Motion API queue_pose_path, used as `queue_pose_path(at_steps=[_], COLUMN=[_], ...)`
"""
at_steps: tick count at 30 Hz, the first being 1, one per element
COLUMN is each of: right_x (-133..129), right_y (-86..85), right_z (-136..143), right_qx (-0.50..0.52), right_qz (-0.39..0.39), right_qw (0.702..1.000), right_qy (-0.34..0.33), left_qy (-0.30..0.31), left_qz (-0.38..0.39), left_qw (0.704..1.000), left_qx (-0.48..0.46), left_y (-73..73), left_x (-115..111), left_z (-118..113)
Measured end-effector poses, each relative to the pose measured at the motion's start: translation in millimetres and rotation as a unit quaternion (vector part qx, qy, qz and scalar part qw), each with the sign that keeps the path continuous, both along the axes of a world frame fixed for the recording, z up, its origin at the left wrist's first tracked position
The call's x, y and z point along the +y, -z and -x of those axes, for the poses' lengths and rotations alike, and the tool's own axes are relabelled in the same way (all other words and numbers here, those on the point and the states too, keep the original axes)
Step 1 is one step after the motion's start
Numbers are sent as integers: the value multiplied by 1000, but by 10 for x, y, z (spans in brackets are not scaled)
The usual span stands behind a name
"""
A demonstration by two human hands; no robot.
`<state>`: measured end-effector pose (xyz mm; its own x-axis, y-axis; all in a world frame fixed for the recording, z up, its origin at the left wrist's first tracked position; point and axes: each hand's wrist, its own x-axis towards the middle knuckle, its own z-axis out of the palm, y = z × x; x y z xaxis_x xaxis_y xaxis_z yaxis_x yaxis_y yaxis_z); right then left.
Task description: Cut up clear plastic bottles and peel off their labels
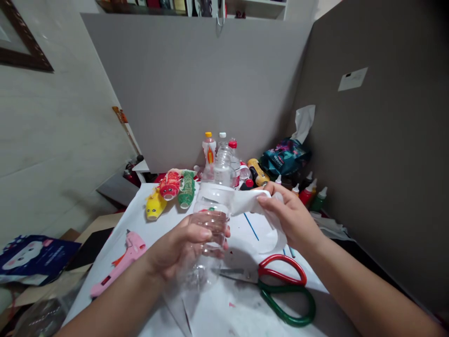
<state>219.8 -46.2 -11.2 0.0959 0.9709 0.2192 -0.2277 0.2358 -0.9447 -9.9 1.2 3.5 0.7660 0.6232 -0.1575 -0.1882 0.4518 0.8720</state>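
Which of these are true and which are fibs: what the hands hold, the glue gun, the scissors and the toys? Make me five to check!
1. The left hand holds a clear bottle. True.
2. The right hand holds the scissors. False: it holds a white strip.
3. The glue gun is pink. True.
4. Both scissor handles are blue. False: one is red, one green.
5. The red toy has the yellow toy and green toy on either side. True.
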Motion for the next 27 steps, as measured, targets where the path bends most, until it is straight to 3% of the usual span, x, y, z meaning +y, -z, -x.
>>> queue_pose_path(at_steps=[4,8,14,19,24,27], right_x=[155,176,218,159,12,-34], right_y=[105,122,110,75,-20,-66], right_z=[2,90,85,6,-38,-50], right_qx=[-26,-67,-114,-82,-76,-151], right_qz=[20,-8,-46,-54,-64,-57], right_qw=[999,998,992,995,991,976], right_qy=[16,15,22,-21,-94,-149], left_qy=[74,149,172,226,297,244], left_qz=[73,115,152,166,113,70], left_qw=[992,979,963,950,941,965], left_qx=[-72,-83,-138,-140,-119,-62], left_y=[57,186,337,317,261,181], left_x=[-18,-27,13,95,206,194], left_z=[31,-25,-82,-37,9,24])
